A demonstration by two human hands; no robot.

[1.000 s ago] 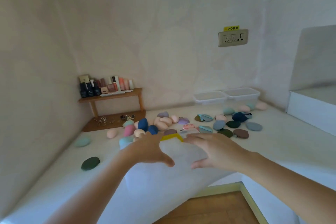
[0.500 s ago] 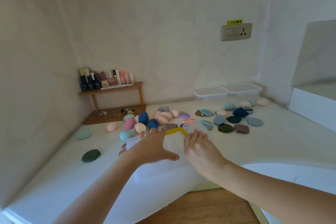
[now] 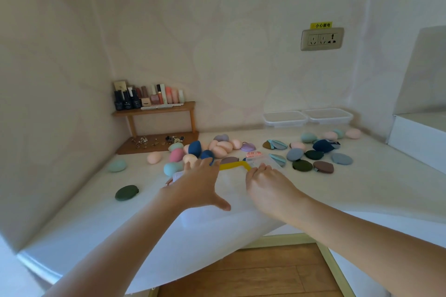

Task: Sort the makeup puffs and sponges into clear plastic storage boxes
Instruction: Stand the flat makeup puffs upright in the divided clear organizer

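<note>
Puffs and sponges, pastel pink, teal, navy, dark green and brown, scattered across white counter below two clear boxes by the back wall. Likely light, soft, springy; best pinched gently around the middle. Left hand flat, fingers spread, on a clear yellow-edged bag just before the pile. Right hand curled at bag's edge; grip impossible to tell.

White counter bears scattered puffs, two boxes.
</note>
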